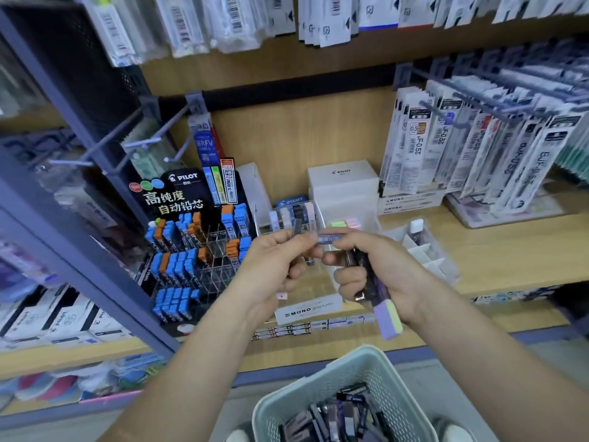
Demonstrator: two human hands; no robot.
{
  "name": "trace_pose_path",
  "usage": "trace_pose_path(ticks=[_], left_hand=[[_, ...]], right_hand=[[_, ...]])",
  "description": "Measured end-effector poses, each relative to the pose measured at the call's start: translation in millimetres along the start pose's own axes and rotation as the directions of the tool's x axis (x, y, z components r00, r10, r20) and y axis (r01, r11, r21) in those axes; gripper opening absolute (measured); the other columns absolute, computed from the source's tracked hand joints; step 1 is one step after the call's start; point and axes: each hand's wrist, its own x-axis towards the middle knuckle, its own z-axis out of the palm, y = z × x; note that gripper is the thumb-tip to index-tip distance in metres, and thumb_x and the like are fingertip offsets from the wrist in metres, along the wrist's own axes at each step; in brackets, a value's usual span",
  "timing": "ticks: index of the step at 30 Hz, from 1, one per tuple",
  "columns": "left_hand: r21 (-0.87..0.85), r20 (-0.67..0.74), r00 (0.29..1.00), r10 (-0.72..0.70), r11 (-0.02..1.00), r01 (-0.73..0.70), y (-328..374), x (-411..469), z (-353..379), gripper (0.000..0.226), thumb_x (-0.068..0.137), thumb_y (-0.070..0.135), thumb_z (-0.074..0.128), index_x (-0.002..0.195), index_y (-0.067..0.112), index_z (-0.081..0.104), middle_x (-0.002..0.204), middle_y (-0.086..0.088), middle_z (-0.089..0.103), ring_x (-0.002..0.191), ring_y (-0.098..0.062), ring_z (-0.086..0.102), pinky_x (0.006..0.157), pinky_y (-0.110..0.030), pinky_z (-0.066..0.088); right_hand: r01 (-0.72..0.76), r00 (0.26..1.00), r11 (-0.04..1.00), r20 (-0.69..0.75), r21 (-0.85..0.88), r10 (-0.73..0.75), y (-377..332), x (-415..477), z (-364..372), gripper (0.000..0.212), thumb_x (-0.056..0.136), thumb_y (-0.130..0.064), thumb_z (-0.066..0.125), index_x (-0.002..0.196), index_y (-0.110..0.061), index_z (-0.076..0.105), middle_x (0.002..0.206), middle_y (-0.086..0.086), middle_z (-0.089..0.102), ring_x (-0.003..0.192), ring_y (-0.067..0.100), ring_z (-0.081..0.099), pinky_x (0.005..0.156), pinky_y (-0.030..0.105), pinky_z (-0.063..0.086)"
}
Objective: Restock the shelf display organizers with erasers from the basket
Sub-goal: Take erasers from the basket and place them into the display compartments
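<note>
Pinching, left hand [274, 263]: one dark-sleeved eraser [297, 226], upright at the fingertips.
Right hand [379, 266]: fingers curled round an eraser bundle [387, 317], purple and green ends down.
Basket [318, 387]: below the hands, more erasers inside.
MONO organizer [306, 309]: on the shelf [510, 250], behind the hands.

I am standing in a stationery shop. The wooden shelves [497, 256] carry a Pilot pencil-lead display [181, 199], packs of pen refills [417, 145] hang on metal hooks [149, 140], and small price labels [322, 325] line the shelf edge.
</note>
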Motion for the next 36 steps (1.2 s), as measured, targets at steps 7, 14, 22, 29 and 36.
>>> trace_pose_path(ticks=[7, 14, 22, 29, 36], left_hand=[[0.003, -0.022, 1.0, -0.009, 1.0, 0.009, 10, 6, -15, 0.016, 0.088, 0.027, 0.065, 0.079, 0.014, 0.061, 0.065, -0.002, 0.054, 0.046, -0.008, 0.033, 0.036, -0.018, 0.016], [0.423, -0.064, 0.992, 0.108, 0.903, -0.071, 12, 1, -22, 0.022, 0.1, 0.034, 0.043, 0.096, 0.016, 0.055, 0.066, -0.003, 0.06, 0.043, -0.011, 0.04, 0.035, -0.014, 0.028], [0.252, 0.026, 0.995, 0.099, 0.962, -0.102, 13, -1, -16, 0.006, 0.096, 0.029, 0.054, 0.094, 0.025, 0.058, 0.064, -0.002, 0.047, 0.045, -0.012, 0.034, 0.038, -0.016, 0.021], [0.426, 0.17, 0.943, 0.286, 0.842, -0.332, 22, -4, -30, 0.019, 0.085, 0.037, 0.061, 0.096, 0.022, 0.062, 0.065, -0.005, 0.06, 0.048, -0.014, 0.038, 0.042, -0.016, 0.032], [0.26, -0.04, 0.954, 0.298, 0.925, -0.278, 14, 1, -12, 0.024, 0.098, 0.04, 0.042, 0.087, 0.019, 0.047, 0.057, -0.006, 0.041, 0.038, -0.009, 0.03, 0.034, -0.015, 0.024]], right_hand=[[0.185, 0.968, 0.927, -0.1, -0.326, -0.228, 1, 8, -1, 0.002, 0.088, -0.008, 0.067, 0.086, -0.008, 0.066, 0.063, 0.005, 0.06, 0.039, 0.01, 0.033, 0.041, 0.019, 0.025], [0.141, 0.985, 0.985, -0.085, -0.095, -0.149, 6, 12, 4, 0.006, 0.093, -0.011, 0.059, 0.087, -0.01, 0.06, 0.074, 0.011, 0.067, 0.037, 0.009, 0.033, 0.037, 0.017, 0.028], [0.107, 0.994, 0.993, -0.025, -0.045, -0.108, 15, 18, 10, 0.01, 0.09, -0.012, 0.061, 0.082, -0.01, 0.056, 0.065, 0.006, 0.053, 0.036, 0.007, 0.033, 0.036, 0.016, 0.027], [0.001, 0.993, 1.0, 0.12, -0.016, 0.001, 10, 14, 5, 0.026, 0.078, -0.03, 0.064, 0.091, -0.008, 0.064, 0.057, -0.002, 0.042, 0.04, 0.004, 0.029, 0.034, 0.014, 0.027], [0.2, 0.98, 0.96, 0.047, -0.198, -0.195, 22, 15, 17, 0.036, 0.063, -0.029, 0.077, 0.092, -0.011, 0.065, 0.061, 0.001, 0.048, 0.038, 0.008, 0.03, 0.039, 0.018, 0.025]])
